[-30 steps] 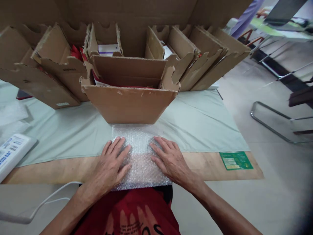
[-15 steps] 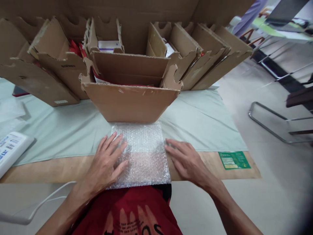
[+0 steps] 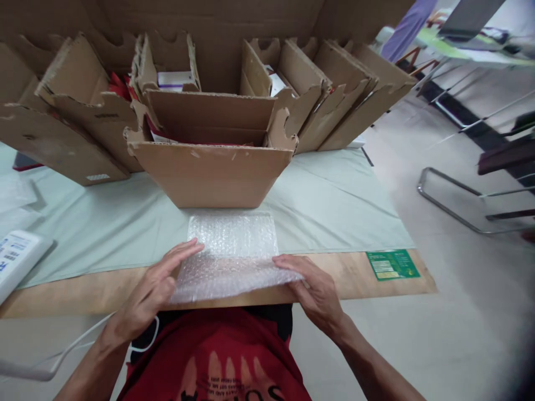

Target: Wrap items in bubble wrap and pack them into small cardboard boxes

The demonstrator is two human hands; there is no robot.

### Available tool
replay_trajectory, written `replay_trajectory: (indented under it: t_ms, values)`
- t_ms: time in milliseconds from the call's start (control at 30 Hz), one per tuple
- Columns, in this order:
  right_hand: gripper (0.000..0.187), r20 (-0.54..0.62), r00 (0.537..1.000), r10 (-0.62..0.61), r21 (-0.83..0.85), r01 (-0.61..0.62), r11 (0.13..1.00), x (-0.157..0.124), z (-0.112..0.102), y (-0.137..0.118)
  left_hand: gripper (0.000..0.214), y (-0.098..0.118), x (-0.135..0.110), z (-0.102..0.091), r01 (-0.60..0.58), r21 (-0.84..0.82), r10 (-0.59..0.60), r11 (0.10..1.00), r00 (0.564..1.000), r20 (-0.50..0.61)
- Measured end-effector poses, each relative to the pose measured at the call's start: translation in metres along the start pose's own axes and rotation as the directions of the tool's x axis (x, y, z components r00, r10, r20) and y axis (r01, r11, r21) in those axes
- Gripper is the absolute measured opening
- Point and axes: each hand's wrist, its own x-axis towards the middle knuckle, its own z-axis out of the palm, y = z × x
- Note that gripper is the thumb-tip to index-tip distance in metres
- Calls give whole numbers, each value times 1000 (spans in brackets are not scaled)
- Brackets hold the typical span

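Two hands held one sheet of bubble wrap (image 3: 232, 252) at the near edge of the table (image 3: 75, 292), the left hand (image 3: 152, 289) pinched on the sheet's near left corner with its fingers lying along the top, the right hand (image 3: 318, 289) pinched on the near right corner, and the two set well apart with the sheet spanning between them. The near half of the wrap was raised off the wood and curled slightly, while its far half lay flat on the pale green cloth (image 3: 334, 200), just in front of the open cardboard box (image 3: 209, 175). The sheet looked very light, soft and floppy; it bowed between the hands and would probably fold under its own weight if held at one point only. Hold at both corners or along one edge seemed best, with a gentle pinch, since the plastic was likely slick and its bubbles could burst under hard pressure. A green card (image 3: 388, 264) lay to the right, apart from the wrap.
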Motion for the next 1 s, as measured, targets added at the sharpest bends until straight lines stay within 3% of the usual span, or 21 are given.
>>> replay_trajectory:
  t_ms: [100, 167, 267, 367, 533, 633, 733, 900, 1000]
  values:
    - [23, 0, 961, 276, 72, -275, 959, 13, 2, -1, 69, -2, -11, -5, 63, -167, -70, 984, 997, -41]
    - [30, 7, 926, 379, 111, -377, 920, 21, 6, 0, 65, 0, -9, 1, 157, -81, -164, 984, 981, -103]
    - [25, -1, 908, 419, 135, -415, 900, 30, 11, 4, 51, 11, 8, 15, 292, 77, -263, 953, 929, -259]
    - [25, -40, 912, 409, 60, -406, 912, 36, 13, 11, 39, 16, 29, 25, 329, 163, -254, 930, 896, -364]
    - [25, -103, 954, 282, -204, -298, 933, 44, 20, 31, 45, 4, 45, 32, 334, 403, -133, 852, 883, -449]
    - [25, -90, 975, 204, -366, -223, 904, 45, 22, 38, 51, -4, 47, 34, 306, 543, -32, 782, 890, -455]
    - [26, -80, 978, 192, -423, -207, 882, 48, 18, 39, 59, -5, 47, 33, 287, 623, 11, 728, 903, -429]
    - [37, 0, 976, 218, -509, -188, 840, 70, 14, 37, 58, 1, 49, 27, 311, 681, -24, 663, 918, -396]
    - [23, 79, 978, 192, -438, -139, 888, 85, 19, 35, 56, 3, 51, 28, 329, 662, -109, 673, 930, -352]
